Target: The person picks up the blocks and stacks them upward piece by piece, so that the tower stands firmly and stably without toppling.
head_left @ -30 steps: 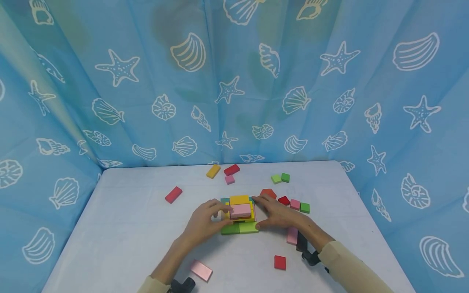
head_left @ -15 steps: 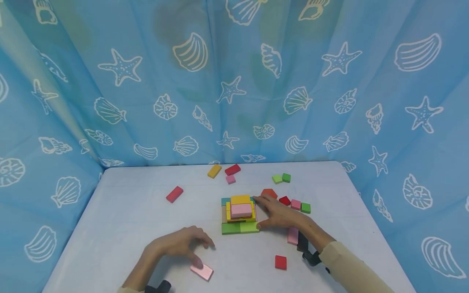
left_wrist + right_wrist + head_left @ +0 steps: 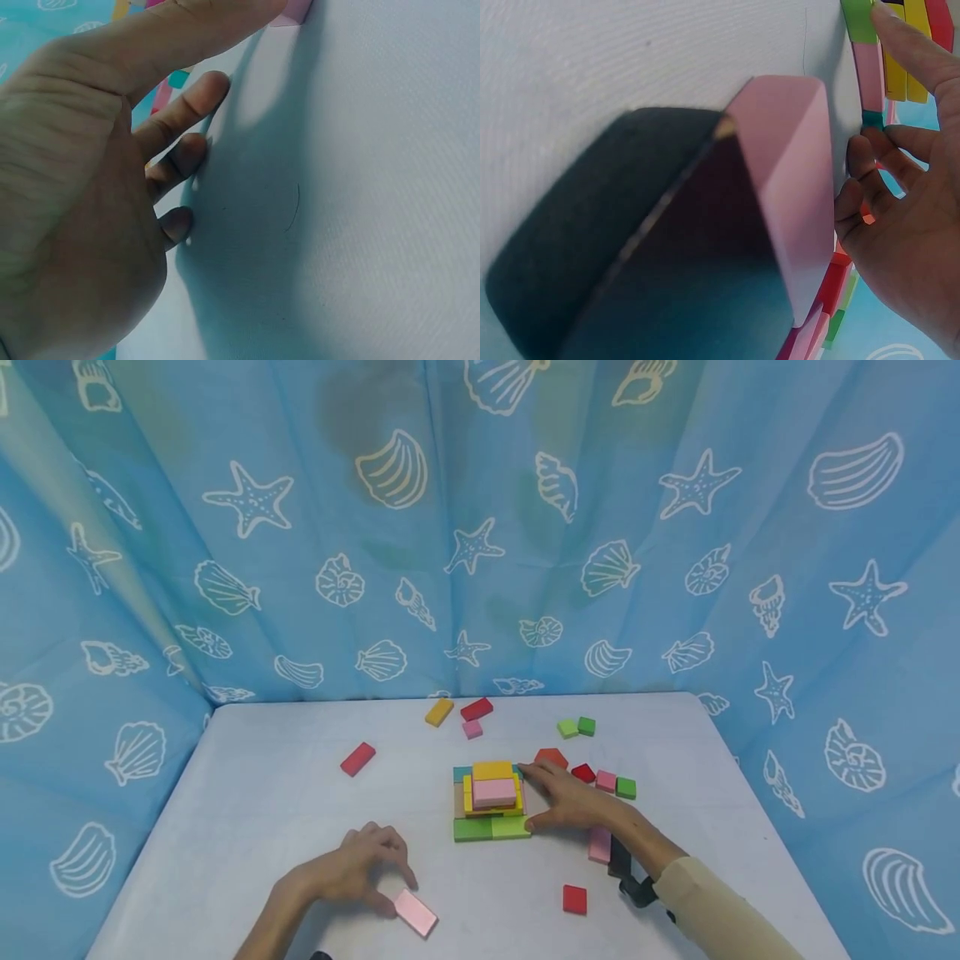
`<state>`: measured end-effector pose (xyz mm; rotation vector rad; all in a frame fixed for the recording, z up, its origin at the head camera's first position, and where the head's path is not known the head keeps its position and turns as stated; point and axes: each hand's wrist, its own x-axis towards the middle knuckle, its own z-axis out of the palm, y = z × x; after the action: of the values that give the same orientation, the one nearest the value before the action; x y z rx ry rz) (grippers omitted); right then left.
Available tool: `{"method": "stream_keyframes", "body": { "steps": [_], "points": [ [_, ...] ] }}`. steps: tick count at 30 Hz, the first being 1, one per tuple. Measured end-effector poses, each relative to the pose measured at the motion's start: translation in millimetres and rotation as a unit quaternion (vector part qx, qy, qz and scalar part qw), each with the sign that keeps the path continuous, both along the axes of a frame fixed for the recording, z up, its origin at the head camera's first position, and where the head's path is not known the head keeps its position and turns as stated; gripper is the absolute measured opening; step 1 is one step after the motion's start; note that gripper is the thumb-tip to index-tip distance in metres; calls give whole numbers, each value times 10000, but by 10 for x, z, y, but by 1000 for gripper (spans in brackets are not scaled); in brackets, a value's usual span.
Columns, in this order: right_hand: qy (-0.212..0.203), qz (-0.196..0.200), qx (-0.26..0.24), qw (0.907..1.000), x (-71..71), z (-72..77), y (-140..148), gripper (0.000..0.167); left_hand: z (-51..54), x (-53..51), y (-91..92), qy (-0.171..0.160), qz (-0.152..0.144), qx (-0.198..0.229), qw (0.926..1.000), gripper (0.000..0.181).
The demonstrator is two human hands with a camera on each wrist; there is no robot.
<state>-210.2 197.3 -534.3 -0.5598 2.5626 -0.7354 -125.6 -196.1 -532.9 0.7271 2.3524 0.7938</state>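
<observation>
In the head view, my left hand [image 3: 348, 868] is low on the table beside a pale pink block [image 3: 416, 913]. Its thumb touches the block's near-left end, and the index fingertip is close to the upper corner. My right hand [image 3: 573, 797] rests against the right side of a layered stack of blocks. The thumb touches its lime green block [image 3: 512, 827], while the index fingertip is at the teal block [image 3: 871, 118] behind. A pink block [image 3: 494, 790] and a yellow block [image 3: 492, 770] top the stack. No finger curls around a block.
Near the right forearm lie a pink block [image 3: 599, 845] and a black block [image 3: 619, 857]. A red block [image 3: 574, 899] is nearer the front. Red, pink and green blocks line up beyond the right hand; several others lie along the back. A shell-patterned curtain [image 3: 480, 568] surrounds the table.
My left hand has left the stack and come toward the front left, to the pale pink block. The right hand stays at the stack.
</observation>
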Motion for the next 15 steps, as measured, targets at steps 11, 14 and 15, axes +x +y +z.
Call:
{"method": "stream_keyframes", "body": {
  "steps": [11,14,15],
  "points": [
    [-33,-40,-18,10000,13,10,-2,105,22,34,58,129,88,-183,9997,32],
    [-32,-49,-8,10000,15,19,-5,105,20,29,67,207,77,-174,9996,31],
    [-22,-40,-10,10000,14,20,-6,105,12,22,62,256,51,-150,9995,30]
  ]
}}
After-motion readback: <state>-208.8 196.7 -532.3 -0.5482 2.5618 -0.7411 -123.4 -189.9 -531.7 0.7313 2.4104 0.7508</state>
